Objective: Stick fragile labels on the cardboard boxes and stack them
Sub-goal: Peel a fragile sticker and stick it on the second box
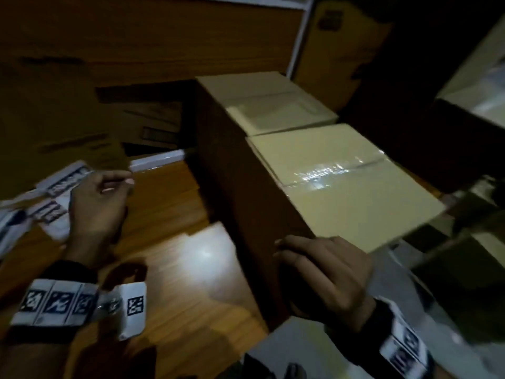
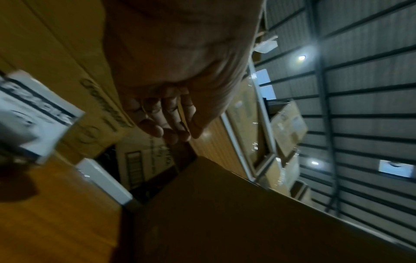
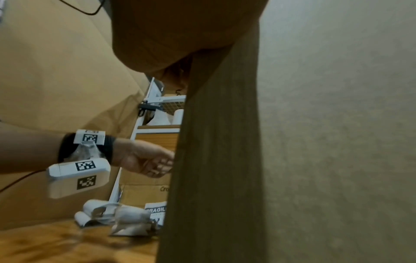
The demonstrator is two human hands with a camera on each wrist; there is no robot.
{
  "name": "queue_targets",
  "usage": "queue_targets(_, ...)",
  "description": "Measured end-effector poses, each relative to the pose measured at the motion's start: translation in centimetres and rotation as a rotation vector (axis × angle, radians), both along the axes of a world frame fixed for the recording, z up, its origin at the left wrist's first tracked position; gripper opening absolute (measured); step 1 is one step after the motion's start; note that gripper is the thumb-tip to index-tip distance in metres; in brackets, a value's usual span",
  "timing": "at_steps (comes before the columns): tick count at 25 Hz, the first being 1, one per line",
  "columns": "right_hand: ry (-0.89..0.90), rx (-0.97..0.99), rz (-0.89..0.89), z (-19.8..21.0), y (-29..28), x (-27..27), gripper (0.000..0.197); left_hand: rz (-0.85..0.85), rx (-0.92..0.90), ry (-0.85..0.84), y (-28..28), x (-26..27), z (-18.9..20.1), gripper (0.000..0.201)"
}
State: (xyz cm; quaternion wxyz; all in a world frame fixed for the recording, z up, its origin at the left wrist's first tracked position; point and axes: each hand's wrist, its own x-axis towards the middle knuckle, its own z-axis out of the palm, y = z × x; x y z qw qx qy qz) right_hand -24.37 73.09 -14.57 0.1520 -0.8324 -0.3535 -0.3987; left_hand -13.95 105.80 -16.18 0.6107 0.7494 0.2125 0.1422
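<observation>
Your right hand lies flat-fingered on the near corner of the taped box, holding nothing. Left hand hangs loosely curled, empty, over the label sheets at the surface's left edge.

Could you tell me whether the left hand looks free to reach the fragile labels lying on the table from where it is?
Probably yes. The left hand hangs right over the fragile labels on the wooden table, nothing lies between them, and it seems to hold nothing; the cardboard box stands off to its right.
</observation>
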Motion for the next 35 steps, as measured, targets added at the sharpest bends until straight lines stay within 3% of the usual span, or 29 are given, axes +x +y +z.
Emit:
queue_targets(2,-0.065,-0.041,0.044,-0.1,0.2,1.1,0.004,-0.123,0.039,-0.126,-3.6,0.0,1.3,0.017)
queue_targets(7,-0.07,-0.017,0.147,0.5,-2.2,2.0,0.023,-0.27,0.138,-0.302,-11.6,-0.3,4.5,0.012)
queue_targets(10,-0.108,0.148,0.331,0.4,-3.6,2.0,0.02,-0.304,0.235,-0.372,-15.7,-1.6,5.9,0.014)
queue_targets(12,-0.134,0.295,0.362,0.4,-6.4,2.0,0.015,-0.343,0.279,-0.384,-18.2,-2.6,6.5,0.014)
queue_targets(15,-0.122,0.471,0.061,-0.1,-12.2,3.4,0.016,-0.384,0.343,-0.41,-21.5,-4.0,6.1,0.013)
queue_targets(17,-0.016,0.44,-0.162,-0.7,-15.6,5.2,0.03,-0.379,0.422,-0.398,-22.9,-4.1,5.5,0.014)
queue_targets(19,0.101,0.351,-0.234,-1.3,-17.8,6.8,0.044,-0.334,0.443,-0.378,-24.1,-4.1,4.8,0.013)
queue_targets(24,0.207,0.313,-0.156,-1.8,-19.4,8.2,0.056,-0.168,0.33,-0.33,-26.1,-5.0,4.6,0.013)
queue_targets(28,0.268,0.504,-0.236,-1.0,-21.6,8.8,0.051,-0.101,0.188,-0.214,-26.8,-5.7,5.2,0.042)
queue_targets(32,0.564,0.656,-0.21,-0.5,-22.5,9.5,0.048,-0.119,0.015,-0.183,-27.6,-6.1,6.0,0.031)
queue_targets(35,0.613,0.71,-0.145,0.0,-22.7,9.0,0.042,-0.144,0.025,-0.145,-27.9,-6.6,6.6,0.03)
